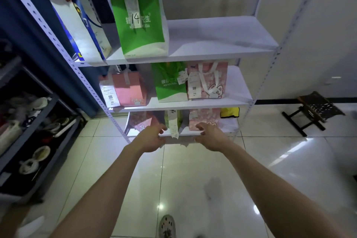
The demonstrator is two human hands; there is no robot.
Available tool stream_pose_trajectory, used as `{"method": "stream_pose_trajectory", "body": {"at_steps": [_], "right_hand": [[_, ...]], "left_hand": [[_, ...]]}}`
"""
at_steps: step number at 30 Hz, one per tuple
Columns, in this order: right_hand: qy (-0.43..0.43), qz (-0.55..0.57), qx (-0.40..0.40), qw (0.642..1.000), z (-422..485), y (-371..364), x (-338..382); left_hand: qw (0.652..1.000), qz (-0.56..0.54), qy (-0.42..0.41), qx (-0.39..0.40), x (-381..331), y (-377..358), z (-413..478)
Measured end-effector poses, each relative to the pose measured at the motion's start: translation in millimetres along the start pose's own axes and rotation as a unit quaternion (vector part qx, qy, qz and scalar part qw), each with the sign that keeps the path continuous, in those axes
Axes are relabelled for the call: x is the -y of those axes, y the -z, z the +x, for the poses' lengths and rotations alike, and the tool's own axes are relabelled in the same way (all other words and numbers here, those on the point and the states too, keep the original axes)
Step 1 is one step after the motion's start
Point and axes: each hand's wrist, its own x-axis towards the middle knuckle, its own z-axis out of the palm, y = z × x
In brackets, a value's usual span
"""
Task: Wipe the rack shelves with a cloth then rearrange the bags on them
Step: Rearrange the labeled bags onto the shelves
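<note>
The left hand (152, 138) and right hand (210, 137) reach out with the grip released, fingers loosely curled round nothing, either side of a small green bag (180, 120) whose long paper receipt hangs over the edge of the lowest shelf (228, 128). A pink printed bag (142, 121) stands left of that green bag and a pink cat-print bag (204, 120) right of it, their tops hidden. The white metal rack (271, 67) stands on glossy pale floor tiles (193, 179).

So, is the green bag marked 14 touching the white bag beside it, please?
Apart: the head view shows bare shelf between the green bag and the white bag.
</note>
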Motion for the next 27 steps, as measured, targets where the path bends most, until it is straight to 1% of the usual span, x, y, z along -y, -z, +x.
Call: {"method": "stream_pose_trajectory", "body": {"at_steps": [5, 9, 17, 19, 23, 27], "right_hand": [[0.024, -0.001, 0.006, 1.0, -3, -6, -3], [0.043, 0.004, 0.02, 0.999, -2, -14, 11], [0.085, 0.013, 0.061, 0.994, 10, -44, 54], [0.091, 0.001, 0.069, 0.993, 13, -54, 65], [0.106, -0.02, 0.085, 0.991, 20, -76, 88], [0.091, -0.021, 0.096, 0.991, 36, -98, 108]], "left_hand": [[0.999, -0.03, 0.007, -0.029, -11, 7, -16], [0.998, -0.044, 0.032, -0.041, -2, 13, -34], [0.99, -0.055, 0.092, -0.087, 46, 28, -72], [0.988, -0.057, 0.102, -0.098, 59, 31, -79], [0.986, -0.072, 0.122, -0.092, 92, 31, -87], [0.985, -0.089, 0.126, -0.082, 129, 34, -80]]}}
